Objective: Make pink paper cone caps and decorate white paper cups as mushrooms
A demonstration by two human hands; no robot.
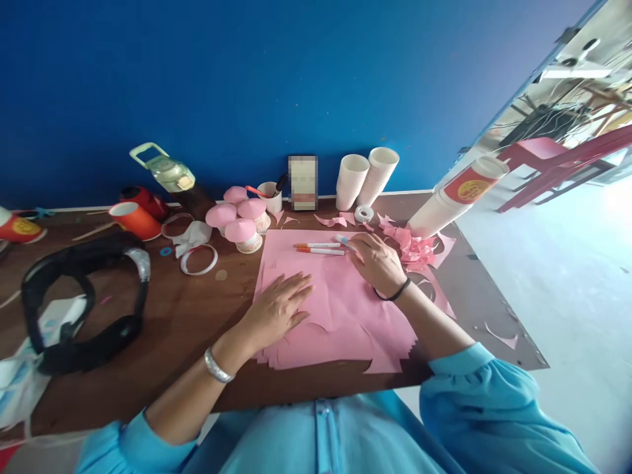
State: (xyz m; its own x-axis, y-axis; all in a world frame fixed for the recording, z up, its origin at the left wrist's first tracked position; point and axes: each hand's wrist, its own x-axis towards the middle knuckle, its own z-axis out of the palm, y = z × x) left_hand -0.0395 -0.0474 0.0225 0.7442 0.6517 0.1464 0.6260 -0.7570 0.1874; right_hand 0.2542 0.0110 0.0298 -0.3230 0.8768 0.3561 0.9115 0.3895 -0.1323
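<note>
Sheets of pink paper [336,289] lie stacked on the brown table in front of me. My left hand [281,309] rests flat on the left part of the paper, fingers apart, holding nothing. At the paper's upper right, my right hand [378,262] is closed around a pen with a light blue end [344,241], which pokes out to the left of the fingers. Two white and orange pens [320,251] lie side by side on the paper, just left of that hand. Torn pink scraps [417,249] are heaped beyond the right hand.
Stacked white cups [352,181] and a tape roll [364,213] stand near the blue wall. Cups with pink tops [240,230], a bottle [170,174] and a black headband device [89,359] are to the left. A tilted cup stack [451,201] stands at the right.
</note>
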